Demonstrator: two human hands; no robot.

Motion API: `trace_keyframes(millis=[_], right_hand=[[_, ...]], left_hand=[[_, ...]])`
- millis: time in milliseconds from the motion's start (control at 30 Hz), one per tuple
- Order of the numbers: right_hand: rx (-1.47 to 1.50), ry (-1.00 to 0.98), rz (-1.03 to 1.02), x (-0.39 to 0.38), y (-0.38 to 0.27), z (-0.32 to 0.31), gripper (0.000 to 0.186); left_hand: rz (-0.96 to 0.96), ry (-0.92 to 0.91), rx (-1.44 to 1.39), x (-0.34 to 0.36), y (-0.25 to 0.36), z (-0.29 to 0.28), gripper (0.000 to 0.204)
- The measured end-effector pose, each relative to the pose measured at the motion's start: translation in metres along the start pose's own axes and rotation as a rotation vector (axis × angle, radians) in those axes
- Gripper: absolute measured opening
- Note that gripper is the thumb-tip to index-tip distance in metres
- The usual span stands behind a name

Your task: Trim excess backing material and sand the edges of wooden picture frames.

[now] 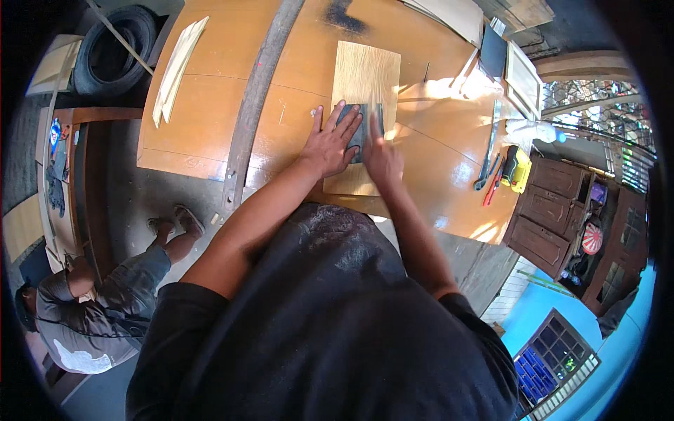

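**Two hands flat on a dark sheet on a small board**

Head view: The left hand (pixel 328 146) lies flat with its fingers spread wide. The fingertips press on a dark grey sheet (pixel 357 126). It looks like sanding paper, but I cannot be sure. The right hand (pixel 382 158) lies just beside it, fingers close together and pointing away from the body. Its fingertips touch the right part of the same sheet. Neither hand grips anything; both just press down.

The sheet sits right under the fingertips of both hands. It lies on a light wooden board (pixel 365 105). The board's long side runs away from the person, the same way the fingers point. Most of the bare board is past the fingertips, farther from the body. A little of it shows below the wrists. Both hands are equally near the sheet.

The board rests on a big orange-brown table (pixel 210 105). To the left of the left fingers a long dark strip of wood (pixel 253 105) crosses the table. Farther left lie pale wood strips (pixel 177 67). Well to the right of the right fingers are some hand tools (pixel 502 172) and a yellow and black tool (pixel 518 168). Nothing stands between the fingers and the far end of the board.

Another person (pixel 105 309) crouches on the floor, down to the left. An old tyre (pixel 112 49) lies beyond the table.
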State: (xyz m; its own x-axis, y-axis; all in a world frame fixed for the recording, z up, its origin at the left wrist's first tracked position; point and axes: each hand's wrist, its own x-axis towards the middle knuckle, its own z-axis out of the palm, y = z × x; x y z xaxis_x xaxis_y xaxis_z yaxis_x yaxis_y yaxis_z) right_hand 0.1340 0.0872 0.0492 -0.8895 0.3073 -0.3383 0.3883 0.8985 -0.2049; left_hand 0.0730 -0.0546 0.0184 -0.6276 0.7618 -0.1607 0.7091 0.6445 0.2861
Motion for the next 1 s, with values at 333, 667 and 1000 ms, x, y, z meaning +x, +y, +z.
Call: trace_keyframes(millis=[333, 667, 1000], right_hand=[[0.084, 0.154, -0.043, 0.039, 0.015, -0.003, 0.064], [0.052, 0.105, -0.113, -0.08, 0.023, 0.049, 0.072], [0.091, 0.267, -0.115, 0.097, 0.006, -0.022, 0.064]], left_hand=[[0.03, 0.023, -0.028, 0.004, 0.003, -0.003, 0.071], [0.021, 0.011, -0.007, -0.001, 0.003, -0.001, 0.071], [0.037, 0.076, 0.025, 0.007, 0.002, 0.004, 0.073]])
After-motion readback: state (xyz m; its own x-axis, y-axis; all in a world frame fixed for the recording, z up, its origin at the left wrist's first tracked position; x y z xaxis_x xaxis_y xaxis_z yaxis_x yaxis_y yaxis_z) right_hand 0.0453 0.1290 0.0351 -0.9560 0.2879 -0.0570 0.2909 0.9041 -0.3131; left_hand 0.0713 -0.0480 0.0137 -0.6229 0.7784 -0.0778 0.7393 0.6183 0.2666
